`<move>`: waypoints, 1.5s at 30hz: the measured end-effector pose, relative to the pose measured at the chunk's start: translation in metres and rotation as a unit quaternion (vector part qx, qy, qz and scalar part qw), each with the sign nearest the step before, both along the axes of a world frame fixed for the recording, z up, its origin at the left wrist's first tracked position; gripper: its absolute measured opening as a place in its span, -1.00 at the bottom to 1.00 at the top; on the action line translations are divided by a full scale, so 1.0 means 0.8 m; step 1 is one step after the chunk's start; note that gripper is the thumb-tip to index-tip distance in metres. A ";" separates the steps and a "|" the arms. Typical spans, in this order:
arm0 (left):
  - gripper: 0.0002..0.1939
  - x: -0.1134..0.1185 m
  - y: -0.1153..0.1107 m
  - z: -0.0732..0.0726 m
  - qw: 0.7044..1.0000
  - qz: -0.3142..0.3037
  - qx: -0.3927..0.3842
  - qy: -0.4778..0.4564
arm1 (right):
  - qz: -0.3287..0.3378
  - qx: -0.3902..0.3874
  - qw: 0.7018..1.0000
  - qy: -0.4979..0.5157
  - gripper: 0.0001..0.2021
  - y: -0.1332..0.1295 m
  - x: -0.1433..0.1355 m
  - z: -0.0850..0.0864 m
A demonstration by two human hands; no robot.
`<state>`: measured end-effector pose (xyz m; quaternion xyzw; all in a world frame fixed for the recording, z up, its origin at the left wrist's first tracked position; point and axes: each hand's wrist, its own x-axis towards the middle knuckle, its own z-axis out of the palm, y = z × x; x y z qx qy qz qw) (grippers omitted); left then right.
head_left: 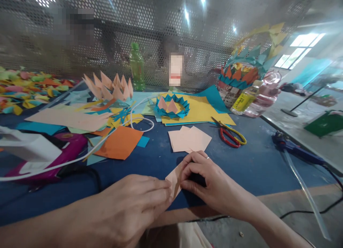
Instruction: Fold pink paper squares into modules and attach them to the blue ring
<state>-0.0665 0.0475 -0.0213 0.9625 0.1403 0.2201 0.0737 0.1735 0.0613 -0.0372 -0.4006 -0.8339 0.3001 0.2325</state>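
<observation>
Between my two hands, near the table's front edge, is a partly folded peach paper (175,178). My left hand (142,201) lies over its left end with the fingers pressed together on it. The thumb and fingers of my right hand (199,174) pinch its right side. Just beyond sit several flat peach paper pieces (189,138). Farther back, a teal folded-paper ring (173,114) with two peach points inside rests on yellow sheets (206,107).
Red-and-yellow scissors (232,135) and a glue gun (297,149) lie to the right. Orange paper (120,142), a white cable and a magenta power strip (66,148) are at left. Bottles (246,98) and a peach paper crown (109,87) stand behind.
</observation>
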 end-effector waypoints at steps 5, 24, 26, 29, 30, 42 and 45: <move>-0.68 0.001 -0.004 0.002 0.999 0.005 0.025 -0.028 | -0.014 0.000 1.000 -0.012 -0.88 -0.001 -0.004 0.002; -0.64 0.000 -0.008 -0.002 0.999 0.016 0.030 -0.005 | -0.043 0.014 0.998 -0.050 -0.84 -0.003 -0.015 0.004; -0.64 -0.002 -0.004 -0.003 0.999 -0.011 0.036 -0.002 | -0.044 0.014 0.998 -0.050 -0.84 -0.003 -0.015 0.005; -0.55 -0.001 0.002 -0.003 0.999 0.006 0.043 0.000 | -0.044 0.012 0.998 -0.046 -0.84 -0.002 -0.015 0.004; -0.52 0.000 0.003 -0.003 0.999 0.014 0.045 0.003 | -0.043 0.012 0.998 -0.044 -0.84 -0.002 -0.015 0.003; -0.60 0.003 0.004 -0.005 0.988 0.055 -0.117 0.087 | -0.040 0.005 0.999 -0.025 -0.86 -0.006 -0.012 0.003; -0.65 0.004 0.004 -0.007 0.989 0.048 -0.119 0.077 | -0.057 0.003 0.998 -0.009 -0.85 -0.006 -0.012 0.001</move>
